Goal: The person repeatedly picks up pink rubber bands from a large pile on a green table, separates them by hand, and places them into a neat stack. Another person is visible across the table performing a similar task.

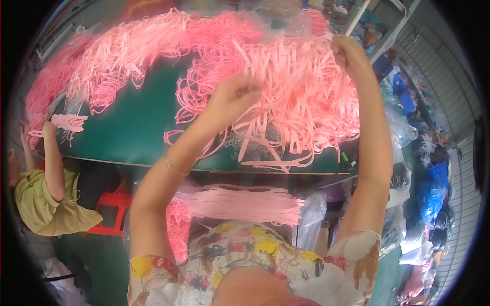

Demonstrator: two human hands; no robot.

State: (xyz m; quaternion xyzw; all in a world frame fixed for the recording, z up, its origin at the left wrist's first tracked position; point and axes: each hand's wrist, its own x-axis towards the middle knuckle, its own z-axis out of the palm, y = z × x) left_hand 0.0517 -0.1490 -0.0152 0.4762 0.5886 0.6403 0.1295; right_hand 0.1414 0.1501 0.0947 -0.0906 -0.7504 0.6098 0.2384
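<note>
A large heap of pale pink flat straps (301,86) lies on the green table (117,132) in front of me. Over the heap's left part hovers my left hand (237,97), its fingers curled together and a little blurred. My right hand (349,53) is raised at the heap's far right edge, closed like a fist. What either hand holds, if anything, I cannot make out. Under the straps, near the table's front edge, is a pile of small clear pieces (255,145). Across my lap lies a flat bundle of pale pink straps (245,204).
Brighter pink cords (204,86) and more straps (132,43) stretch along the table's far side. At the left, another person (46,199) handles a small pink bundle (70,122) near a red stool (109,211). Bags and blue packages (434,191) line the right side.
</note>
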